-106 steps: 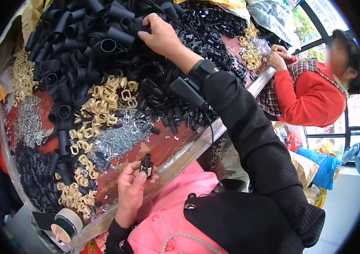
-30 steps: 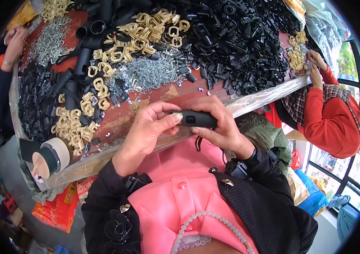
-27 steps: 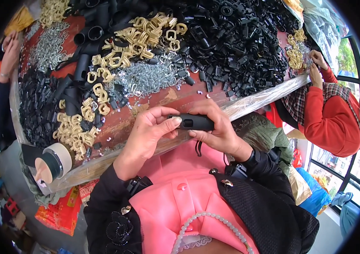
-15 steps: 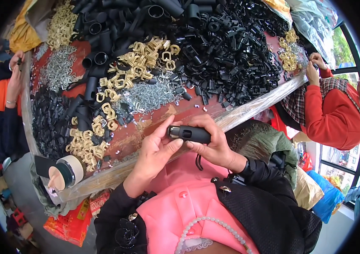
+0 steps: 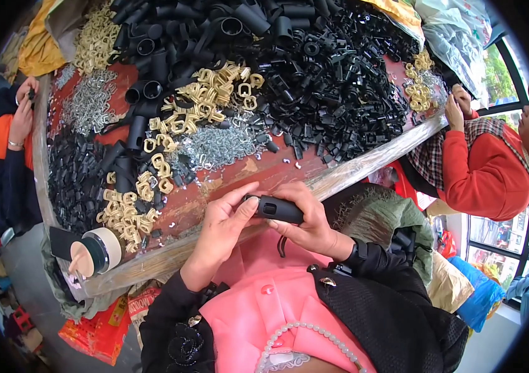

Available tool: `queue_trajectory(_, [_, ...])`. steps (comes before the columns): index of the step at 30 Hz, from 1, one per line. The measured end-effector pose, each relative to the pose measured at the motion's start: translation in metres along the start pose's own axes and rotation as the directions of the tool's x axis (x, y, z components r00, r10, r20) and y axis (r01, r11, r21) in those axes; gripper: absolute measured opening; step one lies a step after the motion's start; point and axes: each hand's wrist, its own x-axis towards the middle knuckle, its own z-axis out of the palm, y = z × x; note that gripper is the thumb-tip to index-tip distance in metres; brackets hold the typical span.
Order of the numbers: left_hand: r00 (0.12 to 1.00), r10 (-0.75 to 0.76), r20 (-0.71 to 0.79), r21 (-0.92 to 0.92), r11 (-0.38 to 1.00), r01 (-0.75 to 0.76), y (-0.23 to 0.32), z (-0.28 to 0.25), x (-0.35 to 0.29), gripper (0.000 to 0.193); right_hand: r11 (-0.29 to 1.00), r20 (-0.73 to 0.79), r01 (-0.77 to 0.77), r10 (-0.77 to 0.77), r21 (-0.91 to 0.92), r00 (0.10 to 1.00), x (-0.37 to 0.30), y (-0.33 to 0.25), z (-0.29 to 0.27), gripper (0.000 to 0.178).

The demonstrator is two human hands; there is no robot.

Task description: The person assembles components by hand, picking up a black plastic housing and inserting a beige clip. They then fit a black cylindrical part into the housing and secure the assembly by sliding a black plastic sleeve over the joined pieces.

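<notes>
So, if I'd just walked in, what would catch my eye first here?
Probably the big heap of black parts covering the far middle of the red table, with pale gold rings in clusters on its left. Next, at the near edge, the left hand and right hand hold a black tube between them, just above the wearer's bright pink top.

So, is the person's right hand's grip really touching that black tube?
Touching. The head view shows the right hand's grip closed over the right end of the black tube, with no gap showing between them.
</notes>
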Motion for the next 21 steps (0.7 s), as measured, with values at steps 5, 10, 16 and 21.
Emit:
queue_trajectory(5, [1.000, -0.013, -0.005, 0.211, 0.977, 0.014, 0.006, -0.012, -0.001, 0.031, 0.992, 0.105, -0.118, 0.115, 0.031, 0.988, 0.003, 0.004, -0.020, 0.038])
queue_trajectory(10, [0.985, 0.134, -0.111, 0.035, 0.991, -0.131, 0.015, -0.028, 0.001, 0.028, 0.981, 0.082, -0.193, 0.192, 0.003, 0.978, 0.005, 0.010, -0.043, 0.039])
queue_trajectory(16, [0.995, 0.090, -0.038, -0.074, 0.993, -0.093, 0.005, -0.008, 0.004, 0.032, 0.997, 0.102, -0.049, 0.043, 0.055, 0.994, 0.020, 0.003, -0.018, 0.039])
queue_trajectory(21, [0.994, 0.098, -0.044, -0.097, 0.990, -0.102, 0.002, -0.008, 0.003, 0.029, 0.999, 0.112, 0.025, -0.027, 0.024, 0.993, 0.021, 0.002, -0.012, 0.039])
